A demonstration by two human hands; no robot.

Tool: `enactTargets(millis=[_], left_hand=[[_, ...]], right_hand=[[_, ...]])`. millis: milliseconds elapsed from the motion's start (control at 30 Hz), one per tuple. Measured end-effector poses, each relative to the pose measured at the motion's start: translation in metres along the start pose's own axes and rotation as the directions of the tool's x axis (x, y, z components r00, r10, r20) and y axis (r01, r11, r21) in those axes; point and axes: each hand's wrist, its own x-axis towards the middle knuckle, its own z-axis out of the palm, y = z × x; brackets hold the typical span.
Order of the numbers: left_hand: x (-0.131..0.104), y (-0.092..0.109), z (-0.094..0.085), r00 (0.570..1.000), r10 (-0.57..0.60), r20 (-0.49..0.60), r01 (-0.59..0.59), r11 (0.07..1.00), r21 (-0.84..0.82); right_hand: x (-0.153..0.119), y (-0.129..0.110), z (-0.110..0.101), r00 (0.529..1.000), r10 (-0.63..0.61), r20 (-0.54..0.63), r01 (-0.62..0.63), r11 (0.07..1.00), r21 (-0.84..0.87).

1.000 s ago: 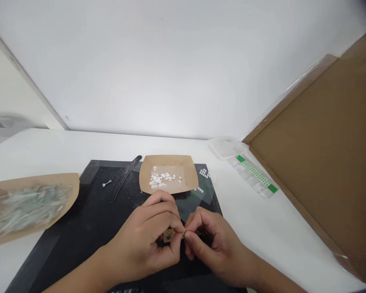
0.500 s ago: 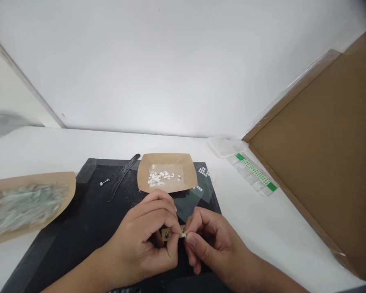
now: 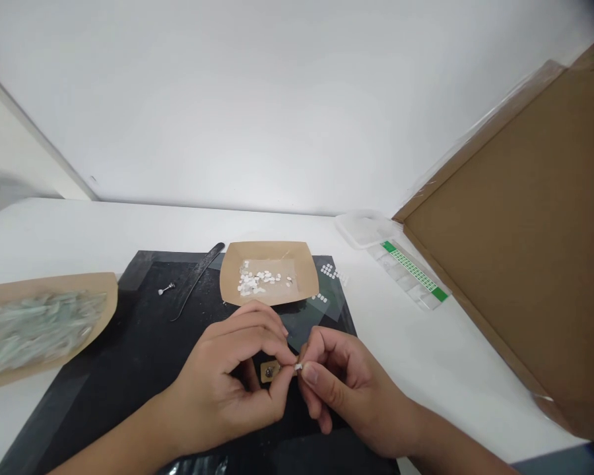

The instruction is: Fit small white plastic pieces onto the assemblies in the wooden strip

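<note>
Left grip (image 3: 235,373), head view: thumb and forefinger pinched on a small white piece (image 3: 298,367); other fingers arched.
Right grip (image 3: 351,389): thumb and forefinger closed on the opposite side of that piece; remaining fingers curled beneath.
White piece location: between both pinches, above the near half of the black mat (image 3: 129,396). Its small size likely dictates a fingertip hold; two sides presumably steady it. Fingers hide its detail.
Brown piece (image 3: 264,374): just behind the left thumb, bearing a dark round fitting (image 3: 269,372); contact with the hand cannot be determined.
Brown tray (image 3: 229,274): across the mat's far edge, probably within reach of both hands; low walls likely contain the loose white bits (image 3: 262,277).
Larger tray (image 3: 111,287): toward the left edge of the worktop (image 3: 143,231), holding greenish clear packets (image 3: 49,323).
Black strip (image 3: 200,274): diagonal, near the mat's far-left corner.
Green-banded packet (image 3: 416,270): right side of worktop, beside the cardboard box (image 3: 515,231).
</note>
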Motion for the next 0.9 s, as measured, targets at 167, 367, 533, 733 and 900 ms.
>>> enactTargets(millis=[167, 367, 533, 733, 900], left_hand=[[0.0006, 0.0018, -0.0012, 1.0, -0.018, 0.0, 0.018, 1.0, -0.018], [0.0008, 0.0018, -0.0021, 1.0, -0.025, 0.011, 0.025, 1.0, 0.01], [0.0009, 0.0006, -0.0038, 0.999, -0.017, 0.046, 0.015, 0.999, 0.051], [0.0017, 0.0019, -0.0046, 0.995, -0.024, 0.093, 0.017, 0.997, 0.077], [0.0009, 0.0029, -0.0054, 0.992, -0.039, 0.116, 0.028, 0.995, 0.095]], right_hand=[[0.0012, 0.0001, 0.0009, 1.0, 0.018, -0.012, -0.018, 1.0, -0.013], [-0.0001, 0.0026, 0.0031, 0.998, 0.012, -0.058, -0.016, 0.997, -0.072], [-0.0022, 0.0078, 0.0032, 0.995, -0.063, -0.081, 0.043, 0.975, -0.219], [-0.0016, 0.0081, 0.0036, 0.992, -0.112, -0.058, 0.087, 0.94, -0.331], [-0.0005, 0.0069, 0.0044, 0.992, -0.125, -0.034, 0.106, 0.93, -0.352]])
